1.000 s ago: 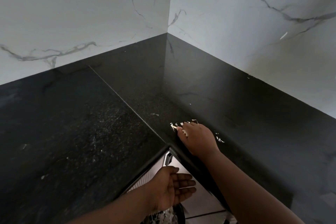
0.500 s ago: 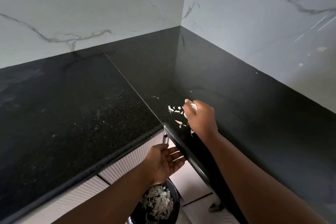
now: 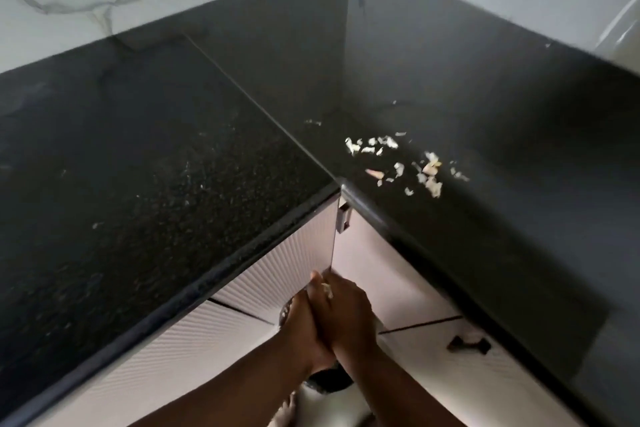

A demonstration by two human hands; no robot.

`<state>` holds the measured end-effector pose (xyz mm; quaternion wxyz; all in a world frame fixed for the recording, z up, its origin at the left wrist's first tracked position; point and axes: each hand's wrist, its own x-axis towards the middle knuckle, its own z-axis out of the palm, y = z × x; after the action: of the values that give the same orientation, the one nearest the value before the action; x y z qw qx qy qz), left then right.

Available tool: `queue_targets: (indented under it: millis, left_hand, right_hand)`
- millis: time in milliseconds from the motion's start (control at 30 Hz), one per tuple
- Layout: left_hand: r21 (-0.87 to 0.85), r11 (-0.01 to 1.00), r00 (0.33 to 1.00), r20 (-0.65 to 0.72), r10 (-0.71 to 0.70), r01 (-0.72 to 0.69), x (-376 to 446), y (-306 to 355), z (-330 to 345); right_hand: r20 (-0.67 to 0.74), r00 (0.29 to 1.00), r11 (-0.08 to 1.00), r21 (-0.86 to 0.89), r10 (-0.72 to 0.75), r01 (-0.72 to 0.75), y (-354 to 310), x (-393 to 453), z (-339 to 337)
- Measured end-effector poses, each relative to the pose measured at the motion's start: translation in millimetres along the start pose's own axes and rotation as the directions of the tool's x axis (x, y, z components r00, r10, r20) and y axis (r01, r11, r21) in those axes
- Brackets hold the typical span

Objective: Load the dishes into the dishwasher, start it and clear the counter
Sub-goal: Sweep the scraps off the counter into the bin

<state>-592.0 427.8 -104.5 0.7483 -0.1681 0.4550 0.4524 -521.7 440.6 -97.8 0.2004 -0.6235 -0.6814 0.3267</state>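
Scraps [image 3: 398,163] of pale peel or food trimmings lie scattered on the black stone desk [image 3: 173,166], right of centre in the frame, close to the inner corner edge where the two slabs meet. A few finer flecks dot the slab towards the left. Below that corner, at lower centre of the frame, the left hand [image 3: 304,319] and the right hand [image 3: 346,315] are pressed together side by side in front of the ribbed white cabinet doors [image 3: 277,270]. A small white bit sits between them near the fingers [image 3: 322,282]; whether they pinch it or merely brush it off cannot be told, and how far either hand is curled is not plain. Just under the wrists a dark round container [image 3: 329,381] shows in part, most of it hidden.

Judging by this, the step in hand is clearing the counter: debris is being shed over the container. Most of the scraps remain on the stone, so the next move calls for going back up to the pile and sweeping it towards the edge, with a cupped palm beneath to catch it, taking care that light flakes do not scatter onto the floor.
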Motion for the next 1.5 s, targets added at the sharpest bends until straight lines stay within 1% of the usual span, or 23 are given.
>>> queue_targets:
  millis: [67,133,167,233,333,400,467,500,567,733,833,900,1033,1133,1200,1233,1267,1333,1367,1400,1433,1467,1500]
  left_hand:
    - [0.046,0.999,0.995,-0.097,0.009,-0.005,21.6,-1.7,-19.3]
    - [0.149,0.988,0.992,-0.121,-0.031,0.049,45.5,-1.4,-36.9]
    - [0.194,0.977,0.991,-0.113,-0.067,0.088,57.3,-0.9,-43.4]
    - [0.254,0.957,0.988,-0.104,-0.117,0.140,85.6,-3.1,-57.6]
    - [0.312,0.932,0.977,-0.166,-0.136,0.183,131.3,-11.0,-79.8]
    - [0.305,0.934,0.961,-0.256,-0.105,0.184,153.1,-14.0,-90.8]
    - [0.325,0.923,0.933,-0.351,-0.084,0.205,162.9,-12.6,-100.9]
    - [0.359,0.906,0.923,-0.376,-0.080,0.225,163.8,-11.4,-105.9]
    - [0.396,0.874,0.908,-0.405,-0.109,0.281,163.4,-7.6,-116.2]
    - [0.377,0.899,0.912,-0.407,-0.056,0.223,151.3,-2.0,-117.5]
    - [0.376,0.906,0.914,-0.405,-0.027,0.194,141.2,0.8,-112.8]
    - [0.374,0.910,0.914,-0.405,-0.014,0.179,131.9,2.9,-107.4]
    - [0.352,0.927,0.927,-0.376,0.017,0.126,107.5,3.4,-90.9]
    - [0.385,0.921,0.949,-0.307,0.065,0.061,81.2,1.5,-70.5]
    - [0.417,0.909,0.959,-0.258,0.113,0.005,58.7,0.6,-49.5]
    - [0.439,0.898,0.964,-0.230,0.136,-0.022,44.7,1.1,-37.7]
    - [0.484,0.873,0.973,-0.170,0.156,-0.055,27.8,0.4,-26.5]
    - [0.591,0.789,0.975,-0.021,0.223,-0.167,-14.8,-0.5,-6.6]
    - [0.645,0.716,0.955,0.074,0.287,-0.266,-35.5,-0.3,5.2]
    - [0.690,0.607,0.908,0.190,0.374,-0.394,-51.3,-0.5,17.7]
    - [0.683,0.520,0.849,0.314,0.425,-0.512,-66.8,0.1,30.5]
    - [0.635,0.472,0.787,0.425,0.448,-0.611,-85.0,3.4,43.1]
    - [0.583,0.426,0.720,0.512,0.468,-0.692,-99.9,9.3,56.0]
  right_hand:
    - [-0.038,0.996,0.993,0.088,0.083,-0.079,16.5,-3.4,32.1]
    - [-0.029,0.962,0.944,0.204,0.271,-0.260,35.2,0.0,65.3]
    - [-0.024,0.924,0.896,0.253,0.382,-0.364,45.6,3.4,80.7]
    - [-0.035,0.816,0.764,0.374,0.577,-0.525,68.4,11.2,110.7]
    - [0.072,0.597,0.446,0.595,0.799,-0.668,101.1,21.8,146.7]
    - [0.252,0.471,0.198,0.671,0.845,-0.715,124.7,29.2,163.5]
    - [0.498,0.368,-0.068,0.660,0.785,-0.748,141.9,30.5,169.4]
    - [0.580,0.345,-0.147,0.637,0.738,-0.757,148.9,29.3,168.9]
    - [0.622,0.327,-0.197,0.623,0.712,-0.757,161.4,23.6,166.2]
    - [0.608,0.361,-0.123,0.609,0.707,-0.783,164.6,18.3,147.0]
    - [0.592,0.414,-0.018,0.586,0.691,-0.810,156.1,17.3,133.2]
    - [0.527,0.473,0.131,0.558,0.706,-0.819,150.4,15.6,123.8]
    - [0.288,0.659,0.510,0.449,0.695,-0.734,131.4,9.0,101.1]
    - [0.108,0.750,0.677,0.362,0.652,-0.641,107.8,1.6,73.3]
    - [0.041,0.848,0.826,0.205,0.528,-0.525,82.5,-2.1,45.6]
    - [0.080,0.900,0.889,0.143,0.428,-0.435,67.5,-3.7,31.1]
    - [0.152,0.929,0.930,0.101,0.337,-0.353,52.0,-4.9,17.0]
    - [0.295,0.917,0.953,0.057,0.269,-0.298,22.9,-11.2,-10.8]
    - [0.312,0.920,0.960,0.068,0.239,-0.272,10.8,-16.6,-26.3]
    - [0.252,0.951,0.972,0.103,0.178,-0.209,0.0,-22.7,-44.6]
    - [0.118,0.987,0.983,0.134,0.107,-0.123,-9.8,-28.1,-66.1]
    - [-0.042,0.999,0.988,0.151,0.026,-0.020,-19.1,-33.0,-89.1]
    - [-0.186,0.982,0.988,0.143,-0.040,0.067,-23.6,-35.8,-110.3]
